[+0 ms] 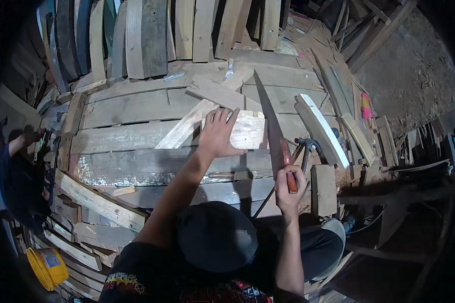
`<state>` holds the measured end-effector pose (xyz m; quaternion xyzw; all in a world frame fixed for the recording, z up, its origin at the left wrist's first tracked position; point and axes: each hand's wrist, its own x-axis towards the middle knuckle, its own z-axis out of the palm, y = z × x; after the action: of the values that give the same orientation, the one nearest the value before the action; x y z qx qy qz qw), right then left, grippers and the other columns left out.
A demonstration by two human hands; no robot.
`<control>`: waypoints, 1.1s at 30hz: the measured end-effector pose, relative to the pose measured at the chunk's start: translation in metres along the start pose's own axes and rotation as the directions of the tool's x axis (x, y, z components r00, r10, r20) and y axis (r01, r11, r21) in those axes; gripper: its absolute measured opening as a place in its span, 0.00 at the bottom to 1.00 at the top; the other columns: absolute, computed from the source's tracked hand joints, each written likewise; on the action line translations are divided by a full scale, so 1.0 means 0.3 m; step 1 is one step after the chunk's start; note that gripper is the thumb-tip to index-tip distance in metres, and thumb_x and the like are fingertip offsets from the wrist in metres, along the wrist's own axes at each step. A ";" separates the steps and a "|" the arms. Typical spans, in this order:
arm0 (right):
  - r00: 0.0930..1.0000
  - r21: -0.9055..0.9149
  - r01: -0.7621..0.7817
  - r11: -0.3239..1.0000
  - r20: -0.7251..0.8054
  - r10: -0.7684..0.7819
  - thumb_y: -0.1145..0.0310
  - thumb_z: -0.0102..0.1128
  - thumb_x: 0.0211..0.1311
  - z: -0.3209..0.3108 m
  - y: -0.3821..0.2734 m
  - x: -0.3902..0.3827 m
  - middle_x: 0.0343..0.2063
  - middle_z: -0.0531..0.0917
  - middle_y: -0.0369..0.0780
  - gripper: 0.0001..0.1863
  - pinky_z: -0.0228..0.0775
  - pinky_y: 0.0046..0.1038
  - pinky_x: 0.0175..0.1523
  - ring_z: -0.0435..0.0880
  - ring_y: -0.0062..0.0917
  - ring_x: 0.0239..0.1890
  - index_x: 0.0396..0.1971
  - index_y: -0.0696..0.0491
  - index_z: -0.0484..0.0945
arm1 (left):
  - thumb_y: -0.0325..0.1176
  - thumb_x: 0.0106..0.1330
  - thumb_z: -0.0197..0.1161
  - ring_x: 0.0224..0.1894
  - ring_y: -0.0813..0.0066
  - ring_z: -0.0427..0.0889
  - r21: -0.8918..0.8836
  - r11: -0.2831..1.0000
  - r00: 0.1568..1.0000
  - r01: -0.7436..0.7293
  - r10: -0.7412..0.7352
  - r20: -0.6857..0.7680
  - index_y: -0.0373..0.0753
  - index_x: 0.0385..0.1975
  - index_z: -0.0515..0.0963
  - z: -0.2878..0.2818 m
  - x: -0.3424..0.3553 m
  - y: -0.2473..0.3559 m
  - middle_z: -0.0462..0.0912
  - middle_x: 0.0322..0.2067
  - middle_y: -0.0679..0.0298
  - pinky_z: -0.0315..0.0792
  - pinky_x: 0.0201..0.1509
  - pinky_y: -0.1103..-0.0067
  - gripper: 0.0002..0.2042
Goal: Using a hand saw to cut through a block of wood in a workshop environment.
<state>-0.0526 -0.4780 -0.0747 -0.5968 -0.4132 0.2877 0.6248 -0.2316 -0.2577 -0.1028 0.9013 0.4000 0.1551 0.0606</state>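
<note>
Looking down from the head camera, I see a rough grey plank workbench [136, 108] with a short pale rectangular block of sawn wood [247, 130] lying on it, just ahead of me and slightly right of centre.

My left hand [216, 135] lies flat on the block's left part, fingers spread and pointing away from me, pressing it down onto the bench.

My right hand [289, 188] is closed in a fist around the reddish-orange handle of a long dark-bladed handsaw [269, 121]. The hand sits nearer my body than the block, to its lower right.

The relation that matters: the saw's long axis runs away from me, tilted slightly left, from the handle up to a tip well beyond the block. The blade passes along the block's right end, touching or just beside it; I cannot tell whether the teeth are in the wood. The block's long axis lies across, left to right, so blade and block are roughly at right angles. The left hand is on the block; the right reaches it only through the saw.

A long pale wooden batten [184, 129] slants under the left hand.
</note>
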 end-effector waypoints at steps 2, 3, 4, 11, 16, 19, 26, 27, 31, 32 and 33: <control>0.999 0.038 0.010 0.999 0.032 -0.012 0.73 0.64 0.76 0.027 -0.035 0.031 0.23 0.77 0.31 0.07 0.67 0.20 0.29 0.76 0.14 0.23 0.36 0.55 0.76 | 0.71 0.38 0.79 0.69 0.49 0.68 -0.020 1.000 1.000 -0.002 0.002 0.002 0.35 0.78 0.61 0.003 -0.006 -0.004 0.71 0.62 0.46 0.56 0.76 0.54 0.67; 0.995 0.063 -0.004 0.998 0.104 -0.003 0.73 0.63 0.76 0.029 -0.044 0.044 0.23 0.77 0.31 0.07 0.67 0.20 0.28 0.76 0.14 0.23 0.36 0.55 0.76 | 0.70 0.38 0.79 0.68 0.49 0.68 -0.028 0.999 0.998 -0.029 0.028 -0.051 0.35 0.78 0.61 0.006 -0.013 -0.011 0.71 0.62 0.46 0.56 0.76 0.55 0.67; 0.985 0.084 -0.017 0.996 0.173 0.002 0.73 0.63 0.76 0.023 -0.057 0.053 0.23 0.78 0.32 0.06 0.67 0.21 0.28 0.76 0.14 0.23 0.36 0.55 0.76 | 0.70 0.38 0.79 0.68 0.49 0.68 -0.028 0.999 0.998 -0.029 0.028 -0.053 0.35 0.78 0.61 0.010 -0.012 -0.010 0.71 0.62 0.46 0.56 0.76 0.55 0.67; 0.991 -0.071 0.085 0.994 0.105 -0.077 0.76 0.70 0.69 0.075 -0.010 0.089 0.24 0.67 0.29 0.19 0.60 0.21 0.37 0.64 0.13 0.31 0.24 0.54 0.66 | 0.73 0.38 0.77 0.69 0.49 0.68 -0.011 0.999 0.998 -0.038 0.037 -0.055 0.36 0.78 0.61 0.017 -0.005 -0.007 0.71 0.63 0.46 0.55 0.77 0.54 0.67; 0.992 -0.116 0.106 0.988 0.079 -0.097 0.81 0.66 0.67 0.037 -0.022 -0.090 0.23 0.67 0.29 0.19 0.59 0.21 0.35 0.65 0.12 0.29 0.23 0.53 0.64 | 0.71 0.37 0.79 0.68 0.51 0.68 -0.006 0.998 0.996 -0.066 0.065 -0.065 0.36 0.79 0.59 0.051 -0.047 -0.023 0.72 0.63 0.49 0.54 0.77 0.54 0.68; 0.997 -0.084 0.040 0.996 0.072 -0.034 0.84 0.65 0.64 0.008 -0.127 -0.192 0.23 0.69 0.29 0.19 0.60 0.21 0.35 0.65 0.12 0.28 0.22 0.52 0.63 | 0.70 0.37 0.79 0.69 0.51 0.67 0.003 0.998 0.997 -0.065 0.065 -0.032 0.36 0.80 0.57 0.036 -0.056 -0.005 0.71 0.63 0.49 0.55 0.76 0.53 0.69; 0.991 -0.040 -0.037 0.999 0.125 0.042 0.80 0.64 0.65 0.065 -0.030 0.237 0.26 0.65 0.29 0.17 0.59 0.20 0.38 0.64 0.12 0.32 0.24 0.53 0.63 | 0.66 0.38 0.80 0.73 0.48 0.64 -0.006 0.997 0.997 -0.074 0.074 0.007 0.36 0.80 0.58 0.033 0.028 -0.013 0.69 0.66 0.48 0.55 0.76 0.52 0.67; 0.990 -0.014 -0.086 0.996 0.107 0.087 0.80 0.65 0.64 0.066 -0.046 0.287 0.26 0.66 0.29 0.17 0.60 0.20 0.38 0.65 0.13 0.32 0.24 0.53 0.63 | 0.65 0.37 0.80 0.72 0.48 0.65 -0.050 0.996 0.996 -0.078 0.080 0.033 0.36 0.79 0.58 0.034 0.057 -0.004 0.69 0.66 0.48 0.54 0.76 0.52 0.67; 0.993 -0.137 0.082 0.987 0.099 -0.069 0.81 0.65 0.63 0.061 -0.056 0.050 0.25 0.67 0.30 0.17 0.62 0.22 0.39 0.66 0.15 0.31 0.24 0.53 0.64 | 0.63 0.36 0.81 0.72 0.49 0.65 -0.027 0.999 0.998 -0.020 0.022 0.057 0.35 0.79 0.60 0.000 0.017 -0.063 0.70 0.66 0.49 0.54 0.77 0.52 0.66; 0.994 -0.099 0.027 0.995 0.104 -0.017 0.82 0.65 0.64 0.033 -0.107 -0.056 0.25 0.68 0.30 0.18 0.61 0.21 0.37 0.66 0.13 0.30 0.24 0.52 0.64 | 0.63 0.36 0.81 0.72 0.49 0.65 -0.034 0.999 0.998 -0.012 0.014 0.064 0.35 0.79 0.60 0.005 0.005 -0.063 0.70 0.66 0.49 0.54 0.77 0.52 0.66; 0.993 -0.062 -0.028 0.998 0.110 0.035 0.82 0.66 0.65 0.002 -0.157 -0.157 0.24 0.69 0.31 0.19 0.61 0.21 0.36 0.66 0.12 0.28 0.23 0.52 0.63 | 0.65 0.38 0.79 0.70 0.51 0.66 -0.032 0.999 0.999 -0.043 0.044 0.024 0.34 0.79 0.60 0.009 0.003 -0.058 0.71 0.65 0.48 0.54 0.77 0.54 0.66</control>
<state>-0.0828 -0.5236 -0.0365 -0.6048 -0.4462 0.3176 0.5781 -0.2424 -0.2451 -0.1091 0.9105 0.3770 0.1515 0.0765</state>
